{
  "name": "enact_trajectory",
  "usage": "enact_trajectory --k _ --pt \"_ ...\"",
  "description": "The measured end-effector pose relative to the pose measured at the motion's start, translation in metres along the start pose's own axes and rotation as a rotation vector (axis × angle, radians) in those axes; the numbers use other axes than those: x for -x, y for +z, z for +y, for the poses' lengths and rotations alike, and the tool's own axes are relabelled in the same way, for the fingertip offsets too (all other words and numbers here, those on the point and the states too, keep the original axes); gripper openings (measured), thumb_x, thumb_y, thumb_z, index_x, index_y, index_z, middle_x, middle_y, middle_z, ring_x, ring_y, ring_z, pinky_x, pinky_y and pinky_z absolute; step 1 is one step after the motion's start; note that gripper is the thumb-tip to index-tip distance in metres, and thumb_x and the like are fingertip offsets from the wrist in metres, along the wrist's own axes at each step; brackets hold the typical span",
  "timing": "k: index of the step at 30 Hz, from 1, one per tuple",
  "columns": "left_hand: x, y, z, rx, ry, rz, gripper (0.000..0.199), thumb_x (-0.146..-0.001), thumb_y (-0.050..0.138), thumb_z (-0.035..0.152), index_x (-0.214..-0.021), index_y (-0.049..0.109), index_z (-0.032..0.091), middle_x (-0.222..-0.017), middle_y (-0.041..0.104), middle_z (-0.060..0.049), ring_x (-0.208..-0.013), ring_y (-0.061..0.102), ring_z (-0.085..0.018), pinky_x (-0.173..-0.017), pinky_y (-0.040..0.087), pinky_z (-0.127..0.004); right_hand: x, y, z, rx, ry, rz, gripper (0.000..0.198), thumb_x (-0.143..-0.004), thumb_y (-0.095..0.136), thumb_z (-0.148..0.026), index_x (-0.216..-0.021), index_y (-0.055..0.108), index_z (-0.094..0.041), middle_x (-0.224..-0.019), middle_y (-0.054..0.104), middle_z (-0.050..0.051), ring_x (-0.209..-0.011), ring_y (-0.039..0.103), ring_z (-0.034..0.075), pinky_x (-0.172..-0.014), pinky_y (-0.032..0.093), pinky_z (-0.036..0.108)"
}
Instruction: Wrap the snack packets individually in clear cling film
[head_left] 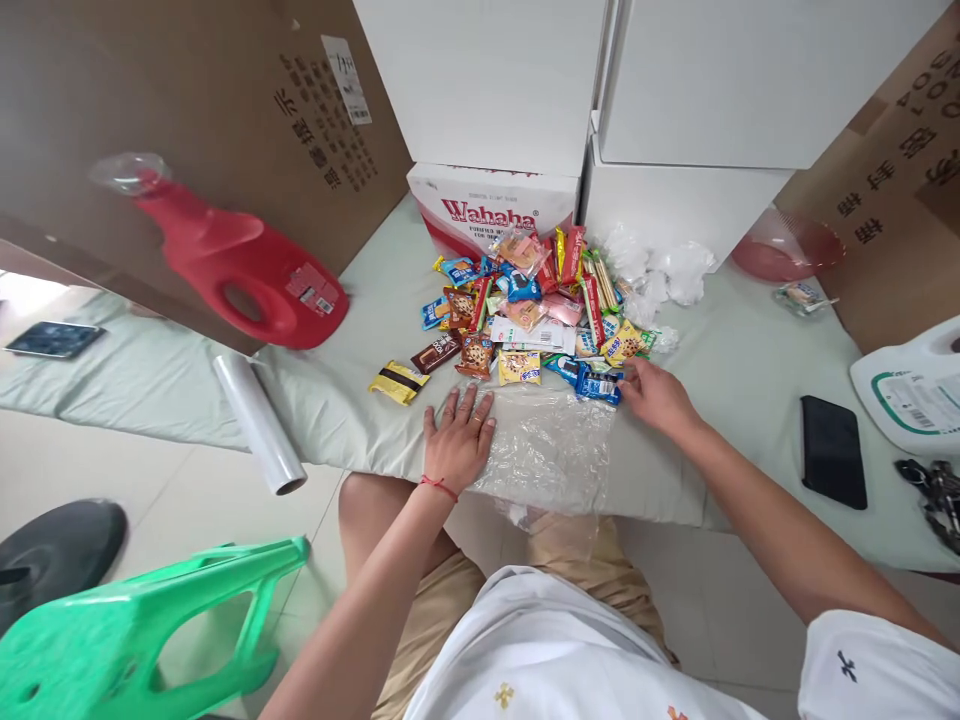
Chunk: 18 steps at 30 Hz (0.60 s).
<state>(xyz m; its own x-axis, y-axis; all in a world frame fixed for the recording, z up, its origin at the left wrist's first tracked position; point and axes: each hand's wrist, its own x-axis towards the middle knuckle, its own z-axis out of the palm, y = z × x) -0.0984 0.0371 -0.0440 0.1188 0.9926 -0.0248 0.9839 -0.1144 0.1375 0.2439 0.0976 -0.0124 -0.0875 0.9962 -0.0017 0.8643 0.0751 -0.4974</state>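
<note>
A clear plastic sheet [551, 440] lies crinkled at the table's front edge and hangs over it. My left hand [459, 440] rests flat, fingers spread, on the left side of the sheet. My right hand [660, 397] is at the sheet's far right corner, its fingers curled together beside a blue snack packet [598, 384]; what they pinch is hidden. Beyond the sheet is a heap of wrapped snacks, with a yellow cookie packet [519, 368], a brown cookie packet [475, 355] and a white packet [532, 333]. A yellow-and-black packet [398, 382] lies apart on the left.
Behind the heap stands a Wahaha carton [491, 205]. Crumpled clear plastic [664, 270] lies to its right. A red jug [255, 270] and a film roll [259, 425] are on the left. A black phone [832, 450] and white jug [911, 390] are right. A green stool [142, 620] stands below.
</note>
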Motion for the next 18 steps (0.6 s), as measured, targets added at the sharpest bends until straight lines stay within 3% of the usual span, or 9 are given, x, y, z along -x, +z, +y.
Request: enact_trajectory --k 2,4,5,9,12,15,18 --pt "0.003 0.001 0.001 0.005 -0.002 0.008 0.055 -0.106 0.025 0.044 -0.157 0.039 0.031 -0.167 0.030 -0.004 -0.155 0.026 -0.031 -0.122 0.013 -0.066 0.000 -0.008 -0.006 0.163 -0.250 -0.036 0.049 -0.088 0.058 -0.023 -0.137 0.056 -0.019 -0.132 0.062 0.015 -0.123 0.054 0.031 -0.102 0.045 0.042" --pt "0.008 0.003 0.003 0.012 -0.017 0.023 0.055 -0.106 0.024 0.044 -0.157 0.039 0.031 -0.167 0.031 -0.005 -0.154 0.027 -0.031 -0.121 0.011 -0.069 -0.003 -0.010 -0.014 0.240 -0.421 -0.158 0.058 -0.087 0.062 -0.024 -0.144 0.052 -0.018 -0.142 0.056 0.014 -0.129 0.047 0.033 -0.108 0.040 0.044" --pt "0.010 0.004 0.004 0.014 -0.028 0.031 0.055 -0.106 0.024 0.043 -0.157 0.038 0.031 -0.167 0.031 -0.006 -0.154 0.027 -0.031 -0.121 0.010 -0.070 -0.005 -0.009 -0.018 0.271 -0.442 -0.210 0.060 -0.087 0.066 -0.028 -0.144 0.053 -0.017 -0.141 0.056 0.015 -0.127 0.047 0.034 -0.107 0.040 0.045" --pt "0.017 0.006 0.007 0.020 -0.054 0.054 0.055 -0.106 0.025 0.042 -0.157 0.038 0.030 -0.167 0.032 -0.007 -0.154 0.028 -0.031 -0.121 0.008 -0.070 -0.011 0.003 -0.022 0.351 -0.324 -0.203 0.051 -0.084 0.073 -0.035 -0.128 0.064 -0.013 -0.121 0.064 0.018 -0.116 0.051 0.035 -0.097 0.045 0.043" --pt "0.018 0.006 0.007 0.032 -0.052 0.059 0.054 -0.106 0.026 0.042 -0.157 0.039 0.031 -0.166 0.032 -0.006 -0.154 0.028 -0.031 -0.121 0.008 -0.069 -0.017 0.005 -0.018 0.161 -0.203 -0.190 0.039 -0.083 0.073 -0.044 -0.110 0.069 -0.016 -0.101 0.068 0.010 -0.101 0.058 0.029 -0.086 0.047 0.035" --pt "0.018 0.005 0.007 0.045 -0.047 0.066 0.054 -0.106 0.027 0.042 -0.157 0.040 0.031 -0.166 0.032 -0.005 -0.154 0.028 -0.030 -0.122 0.008 -0.069 -0.029 0.006 -0.027 -0.142 -0.039 -0.163 0.046 -0.091 0.057 -0.061 -0.100 0.067 -0.017 -0.086 0.068 0.004 -0.080 0.061 0.021 -0.069 0.045 0.028" --pt "0.017 0.005 0.007 0.040 -0.055 0.069 0.054 -0.105 0.027 0.041 -0.157 0.040 0.031 -0.166 0.032 -0.005 -0.154 0.029 -0.030 -0.122 0.008 -0.068 -0.038 0.018 -0.053 -0.090 0.046 -0.046 0.049 -0.094 0.053 -0.063 -0.099 0.066 -0.017 -0.089 0.069 0.007 -0.082 0.062 0.023 -0.069 0.043 0.029"
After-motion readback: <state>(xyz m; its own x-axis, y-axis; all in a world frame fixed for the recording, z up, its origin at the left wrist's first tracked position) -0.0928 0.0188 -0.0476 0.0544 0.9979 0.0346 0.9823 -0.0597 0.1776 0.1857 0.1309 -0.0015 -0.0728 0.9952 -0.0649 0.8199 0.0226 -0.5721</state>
